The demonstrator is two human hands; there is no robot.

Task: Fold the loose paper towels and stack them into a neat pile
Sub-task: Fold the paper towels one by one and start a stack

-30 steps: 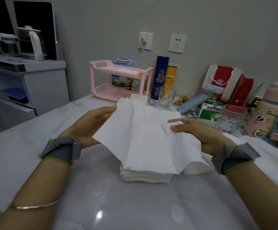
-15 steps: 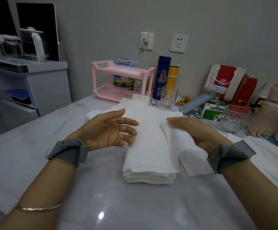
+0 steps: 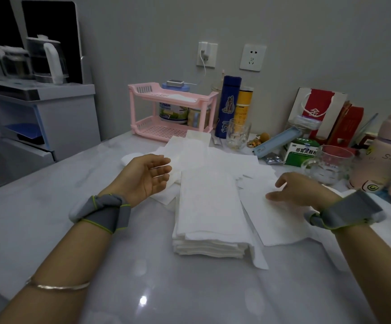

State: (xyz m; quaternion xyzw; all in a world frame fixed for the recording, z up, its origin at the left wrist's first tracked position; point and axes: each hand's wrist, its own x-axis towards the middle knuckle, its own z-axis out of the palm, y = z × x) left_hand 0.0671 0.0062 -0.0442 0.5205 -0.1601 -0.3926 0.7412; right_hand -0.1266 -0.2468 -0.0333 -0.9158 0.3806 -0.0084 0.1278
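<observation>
A pile of folded white paper towels (image 3: 209, 213) lies in the middle of the grey marble table (image 3: 49, 225). Loose unfolded towels (image 3: 236, 162) spread out behind it, and one flat sheet (image 3: 276, 220) lies to its right. My left hand (image 3: 149, 175) hovers palm-in just left of the pile, fingers relaxed, holding nothing. My right hand (image 3: 299, 191) rests with straight fingers on the flat sheet to the right of the pile. Both wrists wear grey bands.
Along the back wall stand a pink two-tier rack (image 3: 171, 111), a blue flask (image 3: 227, 106), a small glass (image 3: 237, 134), a green medicine box (image 3: 303, 152), a glass mug (image 3: 330, 164) and a pink bottle (image 3: 386, 155). A white cabinet (image 3: 38, 118) with kettles stands at left.
The sheet I held up was folded and laid on top of the pile. My left hand has drawn away to the left, and my right hand has moved right onto the flat sheet.
</observation>
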